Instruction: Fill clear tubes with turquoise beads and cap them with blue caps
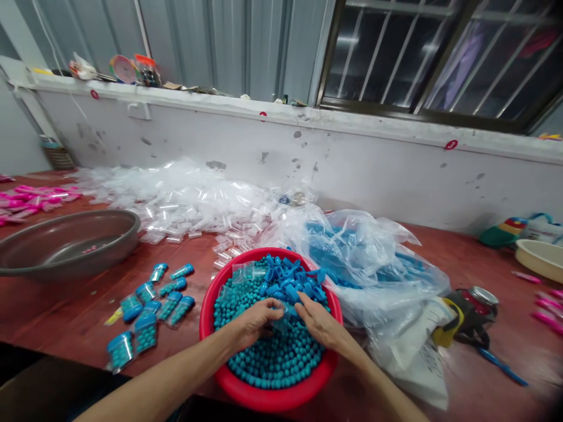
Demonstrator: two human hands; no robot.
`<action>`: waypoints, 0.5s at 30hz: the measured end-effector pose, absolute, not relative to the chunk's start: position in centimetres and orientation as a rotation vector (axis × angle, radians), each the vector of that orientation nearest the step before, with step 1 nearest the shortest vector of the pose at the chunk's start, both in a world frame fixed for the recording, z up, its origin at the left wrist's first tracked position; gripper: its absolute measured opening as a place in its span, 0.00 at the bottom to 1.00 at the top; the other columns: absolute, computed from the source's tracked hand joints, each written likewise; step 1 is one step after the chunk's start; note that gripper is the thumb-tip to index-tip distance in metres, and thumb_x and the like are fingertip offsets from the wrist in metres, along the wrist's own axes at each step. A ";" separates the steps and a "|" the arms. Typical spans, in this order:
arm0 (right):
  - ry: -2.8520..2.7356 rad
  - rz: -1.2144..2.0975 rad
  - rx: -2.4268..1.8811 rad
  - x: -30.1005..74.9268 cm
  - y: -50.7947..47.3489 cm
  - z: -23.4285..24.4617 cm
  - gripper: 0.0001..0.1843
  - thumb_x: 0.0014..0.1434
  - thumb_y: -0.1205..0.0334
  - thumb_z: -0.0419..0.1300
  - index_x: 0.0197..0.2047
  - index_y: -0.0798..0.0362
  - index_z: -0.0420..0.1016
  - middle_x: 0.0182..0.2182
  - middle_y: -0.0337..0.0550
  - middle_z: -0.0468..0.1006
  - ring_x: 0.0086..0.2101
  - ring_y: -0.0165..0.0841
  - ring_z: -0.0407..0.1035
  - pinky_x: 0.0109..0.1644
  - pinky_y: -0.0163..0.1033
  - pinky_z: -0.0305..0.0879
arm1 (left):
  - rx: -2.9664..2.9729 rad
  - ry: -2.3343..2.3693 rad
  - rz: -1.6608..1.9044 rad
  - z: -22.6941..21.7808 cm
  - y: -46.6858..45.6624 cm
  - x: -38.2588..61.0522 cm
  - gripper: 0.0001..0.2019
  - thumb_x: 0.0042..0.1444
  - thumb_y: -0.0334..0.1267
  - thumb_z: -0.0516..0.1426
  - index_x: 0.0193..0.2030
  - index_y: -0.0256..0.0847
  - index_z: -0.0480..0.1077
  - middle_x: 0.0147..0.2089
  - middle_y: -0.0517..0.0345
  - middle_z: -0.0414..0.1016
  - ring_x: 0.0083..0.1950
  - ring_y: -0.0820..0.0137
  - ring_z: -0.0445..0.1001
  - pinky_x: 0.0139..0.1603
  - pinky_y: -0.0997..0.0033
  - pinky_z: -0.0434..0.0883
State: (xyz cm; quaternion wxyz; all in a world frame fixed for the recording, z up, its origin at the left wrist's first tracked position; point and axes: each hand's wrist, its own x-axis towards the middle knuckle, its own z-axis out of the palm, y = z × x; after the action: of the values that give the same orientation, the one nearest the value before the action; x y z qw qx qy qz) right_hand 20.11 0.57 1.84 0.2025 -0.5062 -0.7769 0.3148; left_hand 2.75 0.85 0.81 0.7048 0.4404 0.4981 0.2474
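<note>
A red basin [207,305] holds many teal beads [275,366], with a heap of blue plastic caps [288,275] at its far side. Over the beads, my left hand [259,319] is closed on a small clear plastic container [285,321], partly hidden by the fingers. My right hand [317,322] meets it from the right, its fingertips closed at a blue cap by the container's mouth; the exact contact is blurred. More clear containers [247,271] lie on the beads. Several capped containers filled with beads [145,331] rest left of the basin.
A large pile of clear containers [176,193] spreads along the wall. Behind the basin sits a plastic bag with blue pieces [352,246]. A grey basin [70,243] and pink pieces [30,199] are at left; a metal-lidded jar [482,296] and a blue pen-like stick [501,366] at right.
</note>
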 end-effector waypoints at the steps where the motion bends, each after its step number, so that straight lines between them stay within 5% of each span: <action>1: -2.179 0.875 -1.423 20.1 0.5 1.9 0.20 0.61 0.56 0.42 0.51 0.55 0.62 0.46 0.50 0.70 0.47 0.37 0.63 0.49 0.40 0.55 | 0.999 1.146 0.548 0.6 0.8 2.7 0.13 0.39 0.41 0.56 0.32 0.41 0.60 0.25 0.65 0.64 0.27 0.76 0.65 0.27 0.77 0.60; 6: -2.207 0.609 -1.636 20.6 0.6 1.8 0.12 0.58 0.60 0.46 0.34 0.53 0.68 0.29 0.44 0.73 0.31 0.35 0.68 0.36 0.37 0.58 | 1.143 1.399 0.428 -1.1 0.9 3.2 0.07 0.38 0.33 0.57 0.24 0.39 0.61 0.14 0.67 0.61 0.14 0.74 0.60 0.19 0.76 0.54; 11: -2.088 0.800 -1.580 21.4 0.4 1.6 0.15 0.57 0.61 0.48 0.47 0.50 0.66 0.24 0.38 0.73 0.25 0.31 0.66 0.30 0.34 0.57 | 1.224 1.387 0.379 -2.3 1.8 4.4 0.05 0.38 0.31 0.58 0.25 0.39 0.66 0.14 0.67 0.61 0.14 0.74 0.60 0.19 0.74 0.58; 15: -2.007 0.931 -1.493 21.6 0.3 1.5 0.17 0.57 0.61 0.48 0.49 0.49 0.66 0.24 0.38 0.72 0.22 0.30 0.66 0.27 0.33 0.58 | 1.247 1.317 0.460 -3.4 3.2 6.3 0.06 0.46 0.34 0.57 0.33 0.37 0.68 0.23 0.62 0.68 0.24 0.70 0.69 0.26 0.72 0.65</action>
State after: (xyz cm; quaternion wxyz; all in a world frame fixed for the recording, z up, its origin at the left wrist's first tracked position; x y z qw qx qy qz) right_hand 21.56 0.26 1.48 0.2341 -0.5439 -0.7309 0.3392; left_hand 6.31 3.17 -3.37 0.5935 0.5363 0.5665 0.1979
